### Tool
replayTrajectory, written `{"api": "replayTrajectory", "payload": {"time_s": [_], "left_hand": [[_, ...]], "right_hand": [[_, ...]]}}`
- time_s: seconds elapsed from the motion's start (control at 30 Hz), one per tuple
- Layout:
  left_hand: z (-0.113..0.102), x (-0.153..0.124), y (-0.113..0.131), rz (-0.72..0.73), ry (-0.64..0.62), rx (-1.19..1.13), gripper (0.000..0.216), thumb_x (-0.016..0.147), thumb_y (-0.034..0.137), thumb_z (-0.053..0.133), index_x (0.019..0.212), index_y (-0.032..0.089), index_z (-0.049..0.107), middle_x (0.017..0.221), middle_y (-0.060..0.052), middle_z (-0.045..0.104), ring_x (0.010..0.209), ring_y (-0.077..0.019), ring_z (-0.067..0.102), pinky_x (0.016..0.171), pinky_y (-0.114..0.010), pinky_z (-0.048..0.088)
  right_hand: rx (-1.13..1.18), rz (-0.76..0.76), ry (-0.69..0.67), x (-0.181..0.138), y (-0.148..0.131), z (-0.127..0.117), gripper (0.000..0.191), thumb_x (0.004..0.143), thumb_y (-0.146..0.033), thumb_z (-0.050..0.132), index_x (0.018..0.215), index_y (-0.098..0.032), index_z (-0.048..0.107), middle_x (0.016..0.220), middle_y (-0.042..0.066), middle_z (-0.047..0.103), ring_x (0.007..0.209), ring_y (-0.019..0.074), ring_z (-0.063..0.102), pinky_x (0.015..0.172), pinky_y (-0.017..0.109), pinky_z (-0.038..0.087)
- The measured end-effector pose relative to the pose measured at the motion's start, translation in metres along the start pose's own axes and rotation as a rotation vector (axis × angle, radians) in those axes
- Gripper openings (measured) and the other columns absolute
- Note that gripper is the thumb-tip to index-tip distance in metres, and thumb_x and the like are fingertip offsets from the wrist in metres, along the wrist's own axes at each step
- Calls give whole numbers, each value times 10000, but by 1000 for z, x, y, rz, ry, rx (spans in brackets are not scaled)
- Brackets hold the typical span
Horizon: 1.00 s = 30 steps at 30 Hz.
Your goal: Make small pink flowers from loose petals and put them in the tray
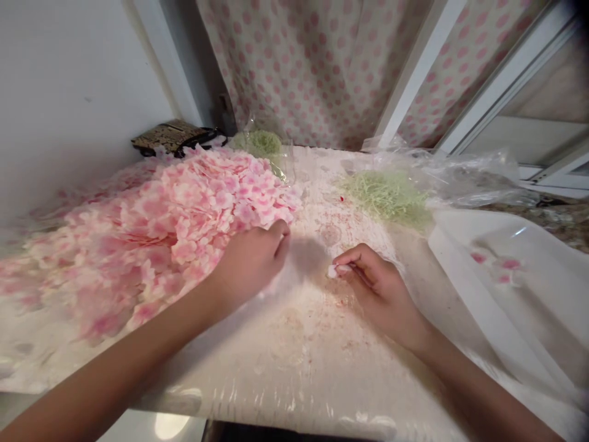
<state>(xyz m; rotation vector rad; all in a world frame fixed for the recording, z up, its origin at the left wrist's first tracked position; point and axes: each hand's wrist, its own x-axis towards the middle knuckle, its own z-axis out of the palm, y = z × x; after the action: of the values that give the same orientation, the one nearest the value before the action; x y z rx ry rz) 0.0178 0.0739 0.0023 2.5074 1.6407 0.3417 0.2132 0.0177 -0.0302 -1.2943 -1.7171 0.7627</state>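
Left hand (251, 264) loosely curled, grip unclear, fingertips (280, 230) on front edge of pink petal heap (184, 227), left half of bench (304, 368), right hand (380, 291) pinching small pale petal (332, 271), apparently, near bench middle, green shreds (386, 199) and plastic bag (460, 175) toward back right edge

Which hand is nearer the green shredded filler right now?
Right. The right hand, pinching a small pale petal, sits just below the green shredded filler, not touching it; the left hand is farther away, at the edge of the pink petals.
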Motion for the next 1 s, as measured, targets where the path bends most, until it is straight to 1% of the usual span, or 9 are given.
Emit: {"api": "replayTrajectory", "payload": {"time_s": [0.03, 0.1, 0.23, 0.4, 0.53, 0.67, 0.77, 0.87, 1.0], "left_hand": [[0, 6, -5, -46, 36, 113, 238, 871, 279, 386, 982, 172, 567, 500, 0, 482, 486, -165, 499, 516, -244, 270], [4, 16, -14, -80, 56, 164, 233, 836, 244, 442, 1009, 170, 580, 493, -16, 501, 512, -188, 520, 543, -258, 285], [13, 25, -19, -102, 84, 111, 179, 766, 112, 464, 852, 155, 615, 519, -48, 545, 572, -206, 554, 586, -280, 318], [0, 22, -13, -79, 105, -102, 210, 848, 259, 417, 872, 157, 600, 544, -21, 549, 525, -162, 529, 545, -245, 343], [-14, 11, 3, -15, 14, -380, 231, 828, 333, 464, 787, 160, 612, 548, 20, 530, 459, -95, 459, 456, -191, 321], [-16, -1, 21, -46, -182, -888, 194, 773, 328, 549, 752, 146, 611, 538, 51, 478, 432, -52, 374, 404, -161, 262], [-14, -5, 29, -34, -273, -992, 190, 777, 327, 562, 741, 145, 605, 470, 82, 378, 394, -33, 287, 369, -149, 205], [-13, -5, 31, -50, -302, -1016, 214, 788, 352, 558, 746, 147, 603, 437, 92, 323, 380, -35, 274, 356, -147, 197], [-13, -5, 32, -84, -328, -1043, 231, 776, 370, 568, 742, 142, 591, 443, 91, 336, 385, -36, 279, 359, -148, 199]], "right_hand": [[7, 13, 1, 0, 1, 0, 64, 874, -228, 487, 847, -216, 544, 763, 5, 607, 724, 135, 575, 613, 245, 422], [33, 35, -7, 1, 4, 2, 62, 858, -241, 513, 845, -217, 569, 763, 6, 625, 708, 136, 588, 592, 238, 432], [93, 29, -32, 1, 9, 5, 98, 835, -220, 532, 884, -237, 615, 802, 4, 663, 696, 136, 612, 576, 231, 460], [55, -73, -23, 4, 7, 1, 141, 810, -134, 536, 800, -235, 633, 756, -2, 649, 697, 138, 609, 602, 243, 460], [90, -213, 59, 5, 0, -4, 131, 783, -111, 586, 779, -232, 639, 955, 37, 565, 955, 168, 568, 835, 309, 450], [165, -279, 86, 4, -4, -7, 218, 791, -69, 553, 816, -258, 658, 1123, 43, 525, 1136, 187, 493, 943, 352, 406], [222, -296, 73, 4, -6, -7, 239, 799, -56, 537, 845, -262, 649, 1006, 25, 594, 1001, 159, 572, 851, 318, 455], [263, -277, 79, 4, -7, -6, 207, 807, -69, 547, 853, -254, 628, 865, 3, 636, 829, 133, 614, 738, 283, 480], [268, -285, 94, 3, -6, -5, 193, 796, -59, 559, 847, -236, 616, 856, 0, 646, 811, 130, 619, 712, 272, 480]]}}
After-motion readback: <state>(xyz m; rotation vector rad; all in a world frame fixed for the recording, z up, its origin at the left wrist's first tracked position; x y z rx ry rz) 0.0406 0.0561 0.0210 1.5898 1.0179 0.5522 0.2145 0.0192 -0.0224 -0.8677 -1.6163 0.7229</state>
